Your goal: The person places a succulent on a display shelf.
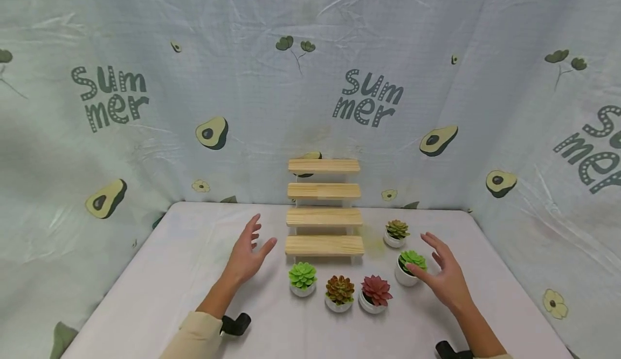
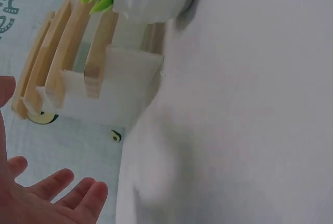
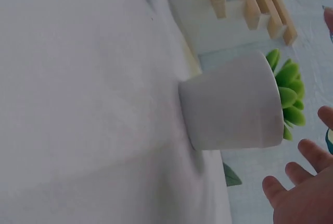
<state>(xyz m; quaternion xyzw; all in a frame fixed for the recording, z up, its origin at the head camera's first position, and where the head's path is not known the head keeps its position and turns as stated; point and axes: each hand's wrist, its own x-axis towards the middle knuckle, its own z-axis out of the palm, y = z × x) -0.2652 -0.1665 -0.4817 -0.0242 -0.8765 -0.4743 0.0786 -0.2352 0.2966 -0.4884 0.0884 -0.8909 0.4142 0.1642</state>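
My left hand (image 1: 244,259) hovers left of a tiered wooden stand (image 1: 324,216), fingers spread and holding nothing; in the left wrist view its fingers (image 2: 73,190) are apart from the stand. The right hand (image 1: 446,277) is beside a potted light-green succulent (image 1: 411,262), thumb and fingers loosely bent. In the head view the thumb overlaps that plant, but the right wrist view has a gap between the fingers and the white pot (image 3: 234,107). Behind it stands an olive-toned succulent (image 1: 397,232) in a white pot.
Before the stand, on the white-covered table (image 1: 150,294), are a bright green succulent (image 1: 303,278), a brown-orange one (image 1: 339,291) and a red one (image 1: 375,292), each in a white pot. A printed cloth (image 1: 262,95) hangs behind and at the sides.
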